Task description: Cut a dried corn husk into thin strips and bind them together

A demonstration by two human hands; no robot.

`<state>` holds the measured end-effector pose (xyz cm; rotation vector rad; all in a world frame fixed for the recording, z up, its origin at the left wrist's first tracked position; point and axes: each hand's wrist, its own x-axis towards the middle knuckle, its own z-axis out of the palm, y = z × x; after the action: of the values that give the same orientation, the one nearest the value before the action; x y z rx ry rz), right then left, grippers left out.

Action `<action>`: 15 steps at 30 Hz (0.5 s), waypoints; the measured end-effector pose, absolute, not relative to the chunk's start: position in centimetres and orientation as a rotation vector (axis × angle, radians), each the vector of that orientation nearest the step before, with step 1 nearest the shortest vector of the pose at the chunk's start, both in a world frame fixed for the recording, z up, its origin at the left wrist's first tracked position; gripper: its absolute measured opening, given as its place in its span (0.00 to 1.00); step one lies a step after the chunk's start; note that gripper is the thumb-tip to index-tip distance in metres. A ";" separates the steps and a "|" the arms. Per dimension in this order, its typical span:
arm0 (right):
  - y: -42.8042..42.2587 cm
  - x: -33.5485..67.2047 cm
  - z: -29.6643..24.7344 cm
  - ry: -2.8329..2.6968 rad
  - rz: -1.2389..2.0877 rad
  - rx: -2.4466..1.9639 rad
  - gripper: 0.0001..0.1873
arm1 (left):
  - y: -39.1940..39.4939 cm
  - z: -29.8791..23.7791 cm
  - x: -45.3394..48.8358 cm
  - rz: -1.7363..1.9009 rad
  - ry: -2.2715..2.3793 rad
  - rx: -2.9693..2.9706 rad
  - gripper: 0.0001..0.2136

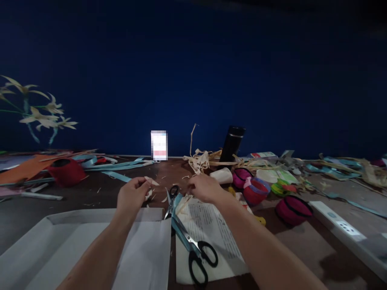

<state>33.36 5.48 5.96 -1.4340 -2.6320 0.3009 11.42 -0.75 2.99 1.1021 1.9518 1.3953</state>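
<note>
My left hand (133, 194) pinches a small pale petal-shaped piece (151, 181) between thumb and fingertips. To its right, my right hand (204, 188) hovers with curled fingers by the top of a printed sheet (208, 229); whatever is in those fingers is hidden. Pale strips (184, 204) lie on the sheet just below that hand. Large black-handled scissors (193, 241) rest across the sheet's left edge, over a light blue ribbon (178, 229). Smaller scissors (171, 198) lie between my hands.
A white open box (87, 213) fills the front left. Pale flowers (39, 117) stand far left beside a red roll (66, 172). A lit screen (159, 146), dry husk strips (201, 161) and a black bottle (232, 145) line the back. Small pouches (293, 210) and a power strip (341, 225) lie right.
</note>
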 end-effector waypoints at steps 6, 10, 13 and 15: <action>5.5 33.3 4.0 -2.647 0.400 -1.426 0.06 | -0.4 2.7 10.2 1.459 1.951 1.032 0.19; 5.7 33.9 3.4 -2.606 0.456 -1.393 0.06 | -0.1 2.3 9.4 1.448 1.972 1.021 0.19; 5.8 34.2 3.2 -2.574 0.477 -1.344 0.05 | -0.1 2.1 9.2 1.402 2.010 0.992 0.17; 5.9 34.2 3.0 -2.543 0.470 -1.314 0.06 | -0.2 2.2 9.1 1.351 2.013 0.992 0.15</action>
<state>34.24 5.92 3.05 -1.3140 -2.5429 0.4698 9.11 -0.18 2.22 0.9920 2.0127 1.3515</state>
